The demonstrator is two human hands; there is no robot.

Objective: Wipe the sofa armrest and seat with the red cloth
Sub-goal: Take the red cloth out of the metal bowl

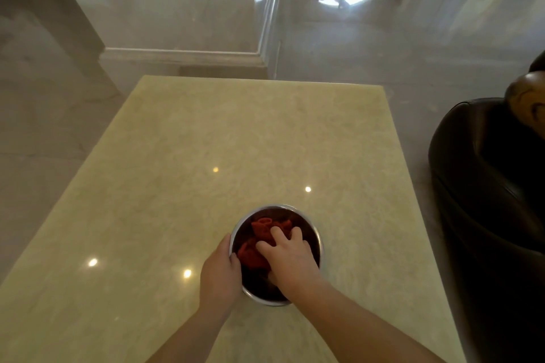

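Both hands are at a round, shiny stainless-steel bowl (275,206) standing near the front edge of a polished beige marble-topped table (236,132). The left hand (219,272) grips the bowl's left rim, thumb hooked at the lip and fingers down the outer wall, apparently to steady it. The right hand (290,259) is down inside the bowl, fingers spread and curled into a crumpled red cloth (261,227), which it holds from above. The two hands are close together, parted only by the bowl's wall.

Progress: judged to be at the very start. The red cloth lies wholly within the bowl and has not been lifted clear. Whether it is wet cannot be told; the inside of the bowl is dark and no water line shows. No wiping has begun, as neither hand is near the furniture. Everything remains: lift the cloth out, perhaps wring it, carry it across, then wipe armrest and seat.

Position of the work: a dark, glossy leather sofa (486,186) stands on the person's right, beyond the table's right edge and well apart from the bowl. Its rounded armrest (460,156) faces the table. The seat is largely out of frame and too dark to make out. A glossy brown rounded piece (528,103) sits at the sofa's upper edge; what it is cannot be told.

The cloth is under the right hand, just beside the left hand, and the sofa lies on the same side as the hand holding it.
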